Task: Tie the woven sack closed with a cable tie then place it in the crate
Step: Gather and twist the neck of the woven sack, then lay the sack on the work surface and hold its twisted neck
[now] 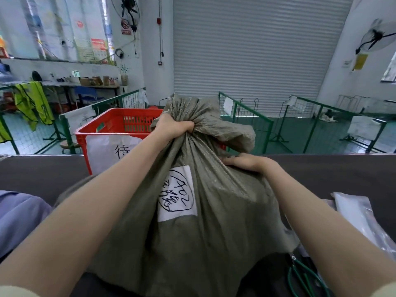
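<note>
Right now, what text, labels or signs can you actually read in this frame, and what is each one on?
"A02", handwritten and circled, with further handwritten characters I cannot make out: white label on the woven sack.
"待", partly hidden by the left arm: white sheet on the red crate.
Red prohibition sign on the wall: wording too blurred.
Wall posters: too small to read.
Yellow notice under the right-hand fan: unreadable.

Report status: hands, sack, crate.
Left hand clamps sack neck. Right hand rests on shoulder. No tie visible. Red crate behind, unobstructed.
</note>
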A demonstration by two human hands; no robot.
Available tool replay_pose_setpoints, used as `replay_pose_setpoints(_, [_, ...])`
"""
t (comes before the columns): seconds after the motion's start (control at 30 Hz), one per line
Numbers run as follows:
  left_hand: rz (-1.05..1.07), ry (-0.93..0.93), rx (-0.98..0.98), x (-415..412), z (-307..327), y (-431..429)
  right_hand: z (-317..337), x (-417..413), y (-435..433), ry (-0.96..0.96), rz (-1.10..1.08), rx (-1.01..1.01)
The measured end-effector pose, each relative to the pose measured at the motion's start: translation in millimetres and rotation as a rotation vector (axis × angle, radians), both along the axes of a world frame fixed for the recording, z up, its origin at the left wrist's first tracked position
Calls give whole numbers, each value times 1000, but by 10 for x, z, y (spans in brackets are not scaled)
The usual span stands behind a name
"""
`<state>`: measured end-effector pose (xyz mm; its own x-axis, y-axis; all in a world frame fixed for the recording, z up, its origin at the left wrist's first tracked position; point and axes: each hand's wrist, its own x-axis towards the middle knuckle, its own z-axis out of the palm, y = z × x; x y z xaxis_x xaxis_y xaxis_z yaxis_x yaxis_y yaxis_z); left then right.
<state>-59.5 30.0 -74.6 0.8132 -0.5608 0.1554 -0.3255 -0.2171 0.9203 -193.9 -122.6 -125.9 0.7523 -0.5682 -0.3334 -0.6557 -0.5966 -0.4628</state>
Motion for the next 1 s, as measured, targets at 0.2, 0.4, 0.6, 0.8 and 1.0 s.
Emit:
replay_pose_setpoints(0.2, [-20,-56,122,-17,196,11,-76,66,71,-21,-57,293])
replay_pose_setpoints(0.4, [-21,-61,306,70,203,-49,-183,76,192,-10,-49,432])
replay_pose_setpoints(0.6, [-55,-84,391,19,101,-76,-349,48,281,34,-40,588])
replay_pose_setpoints(0.8, [-130,-78,416,-87,69,-142,-363,-73,320,-5,-34,688])
replay_pose_setpoints(1.0, [-81,-198,544,-244,-19,-290,-552,-141,319,-55,-22,811])
